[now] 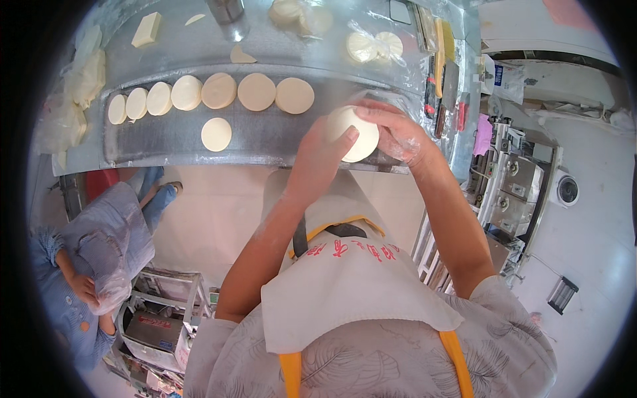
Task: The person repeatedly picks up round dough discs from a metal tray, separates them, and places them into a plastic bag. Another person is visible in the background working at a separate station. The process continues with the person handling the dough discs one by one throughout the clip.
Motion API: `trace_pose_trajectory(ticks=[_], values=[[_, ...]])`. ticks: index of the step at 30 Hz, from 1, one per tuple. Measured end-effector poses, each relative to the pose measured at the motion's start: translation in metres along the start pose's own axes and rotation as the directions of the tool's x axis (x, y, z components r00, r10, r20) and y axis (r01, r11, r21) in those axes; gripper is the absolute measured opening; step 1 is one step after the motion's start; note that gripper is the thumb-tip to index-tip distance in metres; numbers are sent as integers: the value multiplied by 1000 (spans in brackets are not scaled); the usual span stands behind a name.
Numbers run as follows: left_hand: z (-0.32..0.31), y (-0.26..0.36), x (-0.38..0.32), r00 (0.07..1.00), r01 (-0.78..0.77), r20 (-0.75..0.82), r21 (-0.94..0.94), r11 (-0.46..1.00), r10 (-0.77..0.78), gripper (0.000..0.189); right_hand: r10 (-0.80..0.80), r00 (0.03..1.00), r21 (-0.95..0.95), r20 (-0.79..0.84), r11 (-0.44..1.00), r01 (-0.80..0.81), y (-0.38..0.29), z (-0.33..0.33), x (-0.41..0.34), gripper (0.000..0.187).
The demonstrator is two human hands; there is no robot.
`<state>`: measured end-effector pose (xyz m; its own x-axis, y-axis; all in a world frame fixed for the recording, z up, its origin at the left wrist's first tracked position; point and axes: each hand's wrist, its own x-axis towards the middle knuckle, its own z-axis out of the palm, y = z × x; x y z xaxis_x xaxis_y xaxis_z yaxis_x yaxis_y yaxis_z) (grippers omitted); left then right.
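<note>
My left hand (pixel 318 156) and my right hand (pixel 393 127) hold a stack of round dough wrappers (pixel 362 137) between them, over the right part of the dark work surface (pixel 259 139). The left thumb lies across the top wrapper; the right fingers reach round its far side. A row of stacked dough rounds (pixel 219 90) runs along the surface to the left. One more round (pixel 216 134) lies by itself nearer the front edge. Crumpled clear plastic (pixel 405 107) is partly hidden behind my right hand.
Bagged dough rounds (pixel 374 47) and a metal cylinder (pixel 226 11) stand farther back. Knives and tools (pixel 440 59) line the right side. Plastic bags (pixel 84 94) sit at the left end. Another person (pixel 99 258) is at the lower left, beyond the table.
</note>
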<state>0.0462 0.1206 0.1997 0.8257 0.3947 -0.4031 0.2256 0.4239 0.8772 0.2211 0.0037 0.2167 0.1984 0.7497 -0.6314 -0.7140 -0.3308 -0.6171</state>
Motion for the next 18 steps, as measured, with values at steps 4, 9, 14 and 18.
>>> trace_pose_trajectory(ticks=[4,9,14,18], values=[[3,2,4,995,84,-69,201,976,-72,46,34,999,-109,21,994,-32,4,-6,-2,49],[-11,-19,4,981,-148,-57,404,903,186,48,-159,984,-608,-85,790,76,-26,10,-23,46],[-37,-29,2,955,286,-78,6,958,-285,47,-265,947,-567,-181,815,120,-59,-35,-24,40],[-41,-74,15,951,309,-47,121,944,-305,47,-336,915,-588,-224,795,147,-68,-24,-22,42]])
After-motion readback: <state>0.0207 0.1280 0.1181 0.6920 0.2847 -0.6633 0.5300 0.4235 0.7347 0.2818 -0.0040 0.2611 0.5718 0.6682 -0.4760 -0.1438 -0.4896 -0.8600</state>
